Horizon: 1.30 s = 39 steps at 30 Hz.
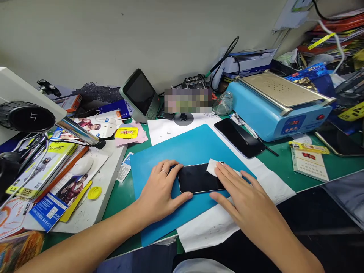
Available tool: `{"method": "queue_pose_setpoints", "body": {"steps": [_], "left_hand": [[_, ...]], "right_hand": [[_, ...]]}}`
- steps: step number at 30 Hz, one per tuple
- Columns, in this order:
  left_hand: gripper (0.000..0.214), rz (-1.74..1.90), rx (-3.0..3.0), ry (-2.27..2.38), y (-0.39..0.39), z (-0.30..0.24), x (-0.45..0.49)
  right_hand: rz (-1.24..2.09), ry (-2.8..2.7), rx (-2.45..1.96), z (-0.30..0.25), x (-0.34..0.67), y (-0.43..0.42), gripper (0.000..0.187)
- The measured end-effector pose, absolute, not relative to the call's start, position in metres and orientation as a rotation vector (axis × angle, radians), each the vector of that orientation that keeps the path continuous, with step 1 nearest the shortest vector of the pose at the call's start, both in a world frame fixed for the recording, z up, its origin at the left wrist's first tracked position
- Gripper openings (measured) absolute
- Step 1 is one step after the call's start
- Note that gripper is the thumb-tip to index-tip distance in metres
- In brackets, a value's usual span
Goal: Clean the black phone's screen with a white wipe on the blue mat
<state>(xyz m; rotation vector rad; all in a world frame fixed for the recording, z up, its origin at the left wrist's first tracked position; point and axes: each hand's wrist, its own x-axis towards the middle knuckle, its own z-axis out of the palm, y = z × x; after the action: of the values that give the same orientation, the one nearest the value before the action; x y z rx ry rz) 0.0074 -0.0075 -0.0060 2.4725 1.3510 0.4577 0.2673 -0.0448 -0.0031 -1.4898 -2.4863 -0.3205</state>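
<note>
Far left on the green counter [117, 201]: white unit with a black knob [27, 116], metal post running down beside it. Below the post, a stack of printed packets [47, 165], top one yellow-green. Next, white mouse [82, 166] lying on more packaging, yellow cap [94, 192] just beside. Further along, at the back, tilted display [140, 96] with dark screen.

Center: blue mat [176, 149] lying over white paper [209, 232]. Left hand [160, 185], ring on one finger, has its grip on the left end of the black-screened phone [196, 178], index at upper edge, thumb at lower. Phone lies flat on the mat, screen up. Right hand [241, 193]: grip holds white wipe [212, 167] under flat fingers against the phone's right end; thumb out near the lower edge.

Right of that, second phone [240, 137], screen up, partly on paper. Behind it, glass jar [224, 103], then blue machine [256, 110] with perforated metal plate [280, 89] on top. Far right: white box [308, 163] with yellow strip on it, dark device [338, 140] near.
</note>
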Motion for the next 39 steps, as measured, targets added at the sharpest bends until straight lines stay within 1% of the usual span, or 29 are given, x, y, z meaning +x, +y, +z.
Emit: {"method": "queue_pose_setpoints", "body": {"steps": [4, 9, 12, 17, 20, 22, 26, 30, 36, 39], "left_hand": [[0.060, 0.464, 2.477, 1.341, -0.008, -0.006, 0.007], [0.061, 0.478, 2.468, 1.342, -0.007, -0.005, 0.008], [0.060, 0.481, 2.464, 1.344, -0.007, -0.004, 0.008], [0.061, 0.453, 2.464, 1.345, -0.007, -0.004, 0.008], [0.062, 0.449, 2.458, 1.337, -0.007, -0.005, 0.007], [0.063, 0.456, 2.455, 1.339, -0.007, -0.005, 0.007], [0.062, 0.467, 2.448, 1.341, -0.007, -0.005, 0.008], [0.063, 0.447, 2.450, 1.347, -0.007, -0.005, 0.008], [0.063, 0.458, 2.466, 1.343, -0.007, -0.006, 0.008], [0.062, 0.478, 2.464, 1.334, -0.008, -0.006, 0.008]], "right_hand": [[-0.307, -2.487, -1.499, -0.004, 0.264, -0.033, 0.057], [-0.371, -2.450, -1.453, 0.001, 0.262, -0.063, 0.053], [-0.366, -2.453, -1.454, 0.001, 0.263, -0.072, 0.054], [-0.221, -2.450, -1.569, -0.005, 0.269, -0.038, 0.061], [-0.115, -2.449, -1.602, -0.008, 0.272, -0.021, 0.061], [-0.142, -2.438, -1.583, -0.010, 0.272, -0.025, 0.060], [-0.294, -2.369, -1.512, -0.016, 0.271, -0.060, 0.060], [-0.292, -2.396, -1.471, -0.015, 0.270, -0.078, 0.063], [-0.170, -2.494, -1.437, -0.008, 0.260, -0.035, 0.060], [-0.168, -2.496, -1.439, -0.006, 0.244, -0.024, 0.060]]}}
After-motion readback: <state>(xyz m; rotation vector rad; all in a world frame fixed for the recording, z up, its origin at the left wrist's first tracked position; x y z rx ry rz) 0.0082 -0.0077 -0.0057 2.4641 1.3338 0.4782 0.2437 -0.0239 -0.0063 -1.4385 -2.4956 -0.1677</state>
